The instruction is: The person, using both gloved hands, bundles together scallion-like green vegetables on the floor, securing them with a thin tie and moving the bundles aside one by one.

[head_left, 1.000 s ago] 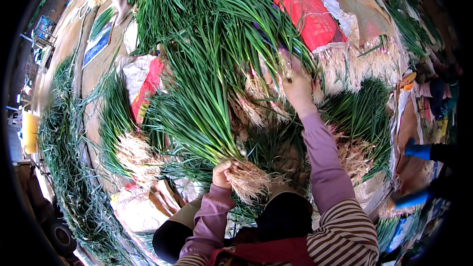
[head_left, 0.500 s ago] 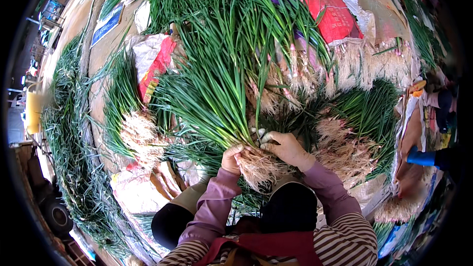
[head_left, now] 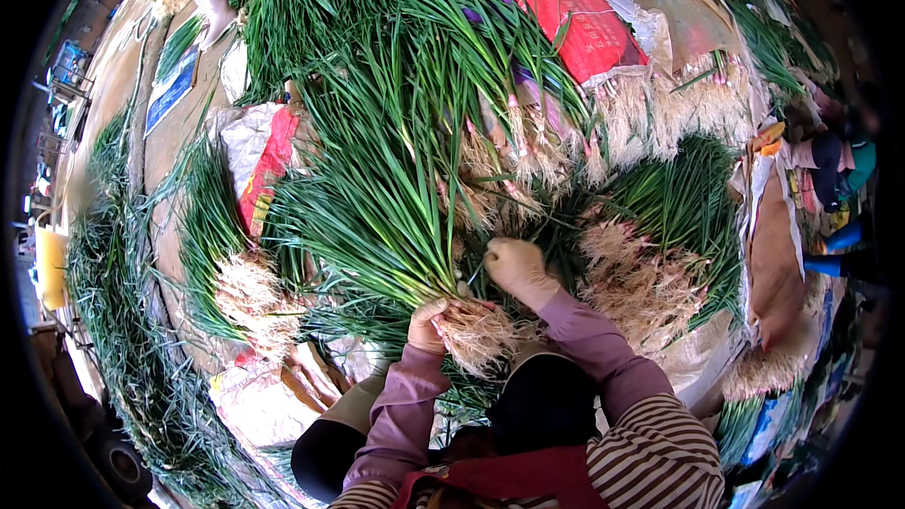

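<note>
My left hand (head_left: 427,328), in a thin pale glove, is closed round a bunch of green onions (head_left: 429,264) just above the roots. The long green leaves fan up and to the left, and the tangled pale roots (head_left: 476,332) hang toward my knees. My right hand (head_left: 518,269), gloved too, is curled beside the bunch on its right, apart from the stems. Its fingertips are turned away, so what they pinch, if anything, is hidden. Beyond the bunch lie more loose green onions (head_left: 518,132) with reddish stems.
Piles of green onions lie at the left (head_left: 250,302) and right (head_left: 650,264). A red sack (head_left: 575,19) covers others at the back. An empty-looking sack (head_left: 273,396) lies near my leg. A person's boot (head_left: 215,9) stands far left; another person (head_left: 830,165) is at the right edge.
My right hand has come off the stems and curled, now just right of the bunch. My left hand keeps its grip. The whole view has shifted slightly, with the scene moving left.
</note>
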A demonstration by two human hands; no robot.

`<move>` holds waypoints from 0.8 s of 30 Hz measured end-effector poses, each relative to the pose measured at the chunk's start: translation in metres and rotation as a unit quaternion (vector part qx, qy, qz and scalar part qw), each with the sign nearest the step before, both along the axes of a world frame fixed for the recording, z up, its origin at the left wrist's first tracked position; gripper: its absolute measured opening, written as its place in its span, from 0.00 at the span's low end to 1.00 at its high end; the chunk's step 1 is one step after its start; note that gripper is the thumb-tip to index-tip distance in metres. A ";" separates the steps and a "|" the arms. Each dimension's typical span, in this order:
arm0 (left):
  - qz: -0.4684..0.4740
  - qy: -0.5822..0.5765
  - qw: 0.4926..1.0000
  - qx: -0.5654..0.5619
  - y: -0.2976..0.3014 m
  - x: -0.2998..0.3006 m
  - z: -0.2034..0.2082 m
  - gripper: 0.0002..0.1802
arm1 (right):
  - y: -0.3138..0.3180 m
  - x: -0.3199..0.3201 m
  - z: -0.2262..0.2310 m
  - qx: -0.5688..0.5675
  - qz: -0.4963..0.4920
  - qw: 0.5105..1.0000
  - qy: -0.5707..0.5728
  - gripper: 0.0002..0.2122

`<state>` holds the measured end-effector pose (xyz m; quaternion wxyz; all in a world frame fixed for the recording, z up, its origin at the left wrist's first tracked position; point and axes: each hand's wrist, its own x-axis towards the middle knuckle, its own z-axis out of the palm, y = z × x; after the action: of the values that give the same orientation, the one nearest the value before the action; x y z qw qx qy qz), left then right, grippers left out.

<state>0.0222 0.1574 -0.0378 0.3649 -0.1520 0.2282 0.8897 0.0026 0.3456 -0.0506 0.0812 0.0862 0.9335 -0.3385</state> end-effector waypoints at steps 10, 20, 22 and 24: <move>0.044 0.098 0.986 0.130 -0.007 -0.007 0.010 0.25 | 0.143 -0.172 0.043 0.085 -0.233 0.961 0.124 0.12; 0.055 0.024 0.998 0.014 0.011 -0.006 0.019 0.35 | 0.083 -0.097 0.043 -0.257 -0.168 0.950 0.055 0.03; 0.056 0.035 0.998 -0.009 0.001 -0.001 -0.014 0.32 | 0.039 -0.053 0.054 -0.202 -0.035 0.975 0.084 0.03; 0.036 -0.024 0.999 -0.033 -0.010 0.006 -0.021 0.24 | 0.007 -0.027 0.048 -0.175 0.073 0.979 0.077 0.05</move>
<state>0.0282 0.1479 -0.0585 0.3328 -0.1936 0.2431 0.8903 -0.0246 0.3528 -0.0022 0.0474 -0.0238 0.8673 -0.4950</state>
